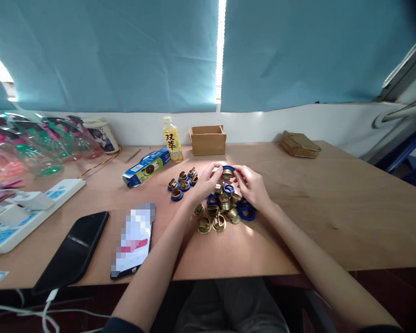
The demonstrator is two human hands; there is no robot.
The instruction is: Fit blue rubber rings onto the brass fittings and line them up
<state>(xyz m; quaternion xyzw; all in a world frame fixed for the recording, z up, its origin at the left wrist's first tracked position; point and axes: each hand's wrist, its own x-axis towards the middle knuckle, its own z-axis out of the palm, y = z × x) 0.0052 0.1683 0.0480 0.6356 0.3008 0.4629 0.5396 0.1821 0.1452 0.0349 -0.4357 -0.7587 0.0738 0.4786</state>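
Note:
Between the fingertips of my left hand (208, 181) and my right hand (250, 184) is a round brass fitting (228, 175) with a blue ring (228, 168) around its upper edge. Both hands are closed on it, one from each side, above the pile. Loose brass fittings (224, 198) lie beneath, mixed with blue rings (247, 212). Two fittings (204, 225) rest at the near side of the pile. To the left of my left hand stands a group of several brass fittings with blue rings (183, 184) around their bases.
Behind the hands are a small cardboard box (208, 144), a drink bottle (173, 141) and a blue carton (147, 167). Two phones (72, 249), a power strip (38, 217) and spray bottles (41, 148) occupy the left. A brown paper packet (300, 144) lies back right.

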